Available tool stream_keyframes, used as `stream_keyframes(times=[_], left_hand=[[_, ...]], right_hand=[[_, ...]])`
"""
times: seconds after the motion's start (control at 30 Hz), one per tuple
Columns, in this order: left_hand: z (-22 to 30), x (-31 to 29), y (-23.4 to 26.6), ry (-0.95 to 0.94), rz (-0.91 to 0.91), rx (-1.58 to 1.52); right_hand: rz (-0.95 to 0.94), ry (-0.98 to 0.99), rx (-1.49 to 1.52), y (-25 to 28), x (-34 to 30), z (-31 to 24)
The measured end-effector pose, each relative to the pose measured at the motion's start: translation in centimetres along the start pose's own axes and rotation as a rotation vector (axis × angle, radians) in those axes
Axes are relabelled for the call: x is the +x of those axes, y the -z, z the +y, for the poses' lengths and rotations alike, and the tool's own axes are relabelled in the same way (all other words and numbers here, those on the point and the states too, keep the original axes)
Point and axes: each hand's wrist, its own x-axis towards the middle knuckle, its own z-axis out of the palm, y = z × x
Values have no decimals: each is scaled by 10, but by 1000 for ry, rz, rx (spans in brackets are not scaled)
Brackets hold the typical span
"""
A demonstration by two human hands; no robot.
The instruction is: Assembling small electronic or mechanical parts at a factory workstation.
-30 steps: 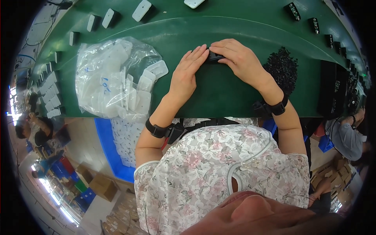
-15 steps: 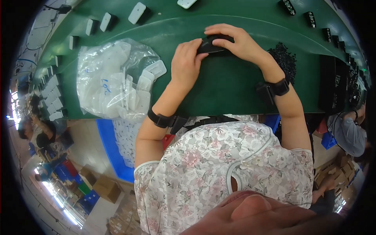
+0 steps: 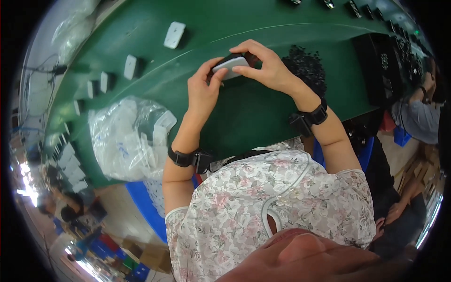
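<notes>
Between both hands, over the green table, is a small rounded black case with a white plate (image 3: 229, 67) on its near side. My left hand (image 3: 203, 87) pinches its left end, thumb on the white plate and fingers behind. At the right end, my right hand (image 3: 268, 68) grips it with the thumb on the white face and the fingers over the black back. A heap of small black parts (image 3: 306, 68) lies on the table just right of my right hand. Left of my left forearm sits a clear plastic bag (image 3: 123, 136) with white plates in it.
Several white-faced black cases (image 3: 174, 35) stand spaced along the far left of the green table (image 3: 263, 113). A black box (image 3: 373, 75) stands at the right, with dark units beyond. Under the left table edge is a blue bin (image 3: 145, 207). Another person (image 3: 413, 117) sits at the right.
The view has swung, so the table appears tilted. The case in my hands is turned, and its white plate now shows where only black showed before. Both hands still grip it.
</notes>
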Motion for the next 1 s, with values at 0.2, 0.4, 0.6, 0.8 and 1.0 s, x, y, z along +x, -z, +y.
stream_keyframes(times=[0.2, 0.4, 0.6, 0.8, 1.0], left_hand=[[-18, 100, -19, 92, 31, 32], [-25, 153, -25, 280, 45, 179], [-25, 133, -6, 124, 170, 817], [18, 7, -17, -240, 42, 691], [11, -94, 57, -163, 171, 958]], right_hand=[[489, 81, -255, 55, -9, -2], [641, -148, -643, 117, -52, 36], [561, -330, -643, 107, -61, 52], [492, -309, -722, 117, -76, 57], [367, -336, -702, 111, -78, 60]])
